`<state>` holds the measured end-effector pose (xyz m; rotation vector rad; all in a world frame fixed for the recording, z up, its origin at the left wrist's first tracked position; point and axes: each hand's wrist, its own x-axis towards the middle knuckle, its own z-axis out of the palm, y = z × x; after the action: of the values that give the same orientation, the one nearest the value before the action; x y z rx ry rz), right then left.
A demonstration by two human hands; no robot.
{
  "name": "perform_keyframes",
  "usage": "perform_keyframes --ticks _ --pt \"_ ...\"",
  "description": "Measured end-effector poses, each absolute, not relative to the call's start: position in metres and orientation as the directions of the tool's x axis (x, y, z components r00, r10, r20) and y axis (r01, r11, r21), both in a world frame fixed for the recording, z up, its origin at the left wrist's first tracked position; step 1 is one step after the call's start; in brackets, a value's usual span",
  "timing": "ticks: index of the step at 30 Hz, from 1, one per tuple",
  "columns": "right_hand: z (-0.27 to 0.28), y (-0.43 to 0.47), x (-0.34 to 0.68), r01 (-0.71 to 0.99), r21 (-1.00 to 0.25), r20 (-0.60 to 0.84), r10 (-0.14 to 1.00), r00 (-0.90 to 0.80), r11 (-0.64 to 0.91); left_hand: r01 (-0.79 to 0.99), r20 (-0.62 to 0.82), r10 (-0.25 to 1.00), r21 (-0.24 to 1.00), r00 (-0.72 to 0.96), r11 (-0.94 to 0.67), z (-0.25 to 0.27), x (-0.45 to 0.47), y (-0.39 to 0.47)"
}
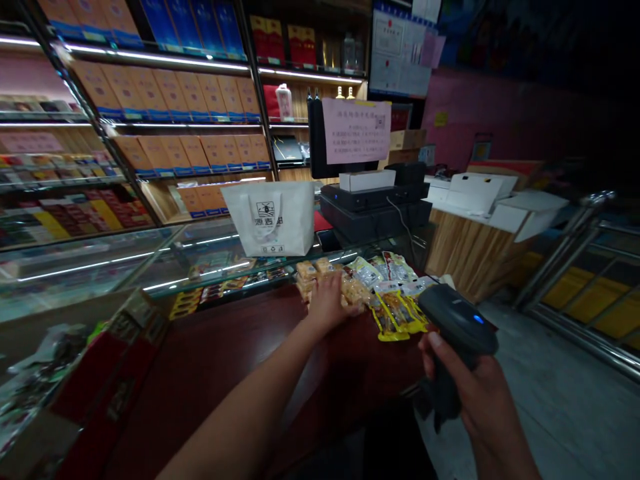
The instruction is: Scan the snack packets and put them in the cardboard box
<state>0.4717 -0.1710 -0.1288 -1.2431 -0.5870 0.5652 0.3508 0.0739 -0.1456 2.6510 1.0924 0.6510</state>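
Note:
My right hand is wrapped round the handle of a dark barcode scanner with a small blue light on top. The scanner's head points toward the snack packs on the dark red counter. My left hand lies with its fingers stretched over tan packaged snacks, touching them; whether it grips any I cannot make out. Right of that hand are yellow snack packets, and behind them silver and green snack packets.
A white bag stands on the glass display case. Beside it are a monitor with a pink paper sign and a black till. At left sits a red box of small packets. A metal railing borders the right.

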Motion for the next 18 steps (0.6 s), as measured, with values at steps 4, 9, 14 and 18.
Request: perform_keyframes --ticks 4,9,14,18 --pt "-0.13 -0.173 0.474 -0.041 -0.984 0.091 0.693 0.715 0.172 0.695 0.305 0.738 0.256 0.602 -0.672 -0.153 0.376 0.07" --pt "-0.132 -0.172 0.47 -0.063 -0.987 0.062 0.705 0.706 0.15 0.553 0.47 0.697 0.425 0.542 -0.716 -0.154 0.355 0.059" --pt "-0.134 -0.154 0.454 -0.078 -0.988 0.042 0.728 0.684 0.131 0.197 0.571 0.746 0.733 0.342 -0.651 -0.152 0.315 0.004" --pt "-0.132 -0.139 0.428 -0.068 -0.99 0.046 0.751 0.658 0.12 -0.04 0.493 0.837 0.866 0.237 -0.499 -0.153 0.289 -0.043"
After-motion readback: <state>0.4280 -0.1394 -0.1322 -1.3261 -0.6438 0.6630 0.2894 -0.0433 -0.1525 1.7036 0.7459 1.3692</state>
